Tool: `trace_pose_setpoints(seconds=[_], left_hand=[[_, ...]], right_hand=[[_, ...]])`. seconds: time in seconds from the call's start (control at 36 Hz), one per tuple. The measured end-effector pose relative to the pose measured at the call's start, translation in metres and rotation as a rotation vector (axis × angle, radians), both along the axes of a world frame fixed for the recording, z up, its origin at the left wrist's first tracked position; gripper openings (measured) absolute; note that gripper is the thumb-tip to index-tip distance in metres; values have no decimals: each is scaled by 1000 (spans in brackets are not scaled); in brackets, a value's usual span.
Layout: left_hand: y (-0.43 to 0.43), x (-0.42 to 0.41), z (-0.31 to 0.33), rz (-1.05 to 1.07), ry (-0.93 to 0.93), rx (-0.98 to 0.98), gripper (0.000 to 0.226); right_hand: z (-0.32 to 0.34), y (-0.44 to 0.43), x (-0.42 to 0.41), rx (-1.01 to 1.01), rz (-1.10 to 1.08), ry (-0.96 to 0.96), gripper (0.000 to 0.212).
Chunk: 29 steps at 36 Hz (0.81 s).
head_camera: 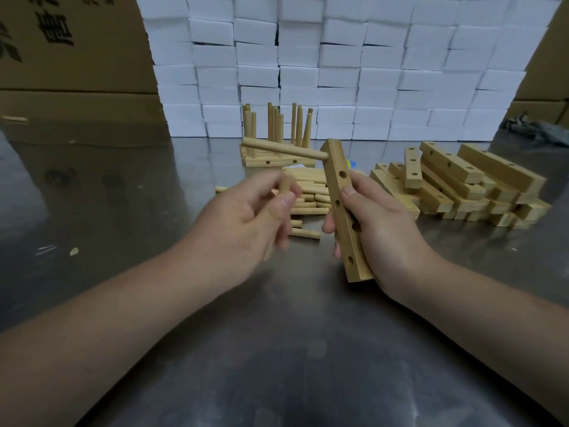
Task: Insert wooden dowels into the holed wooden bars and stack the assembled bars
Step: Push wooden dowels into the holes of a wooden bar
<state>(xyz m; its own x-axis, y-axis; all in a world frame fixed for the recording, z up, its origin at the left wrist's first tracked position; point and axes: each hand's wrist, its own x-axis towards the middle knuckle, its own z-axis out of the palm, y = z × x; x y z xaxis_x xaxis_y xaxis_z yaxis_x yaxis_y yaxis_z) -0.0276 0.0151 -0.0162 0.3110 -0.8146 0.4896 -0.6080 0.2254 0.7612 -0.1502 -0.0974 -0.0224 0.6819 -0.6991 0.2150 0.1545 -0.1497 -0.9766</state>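
Observation:
My right hand (377, 229) grips a holed wooden bar (337, 192), held nearly upright above the table. One dowel (283, 151) sticks out of its top hole, pointing left. My left hand (246, 223) pinches a loose dowel (284, 186), blurred, just left of the bar. Loose dowels (308, 203) lie in a heap behind my hands. Farther back stands a stack of assembled bars (277, 161) with several dowels upright. A pile of empty holed bars (462, 186) lies at the right.
The work surface is a shiny metal table (292, 349). A wall of white boxes (338, 63) stands behind it, with cardboard cartons (70, 57) at the back left and right. A dark rag (535, 127) lies at the far right.

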Motion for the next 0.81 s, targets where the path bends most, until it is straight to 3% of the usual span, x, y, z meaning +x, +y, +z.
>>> trace_pose_setpoints(seconds=[0.28, 0.53, 0.69, 0.81], left_hand=[[-2, 2, 0, 109, -421, 155, 37], [2, 2, 3, 135, -392, 142, 25], [3, 1, 5, 164, -464, 141, 47], [3, 2, 4, 171, -481, 159, 42]], right_hand=[[-3, 5, -1, -77, 40, -3, 30], [-2, 5, -2, -40, 31, -15, 32], [-3, 5, -3, -89, -1, 15, 31], [-2, 4, -2, -100, -24, 17, 36]])
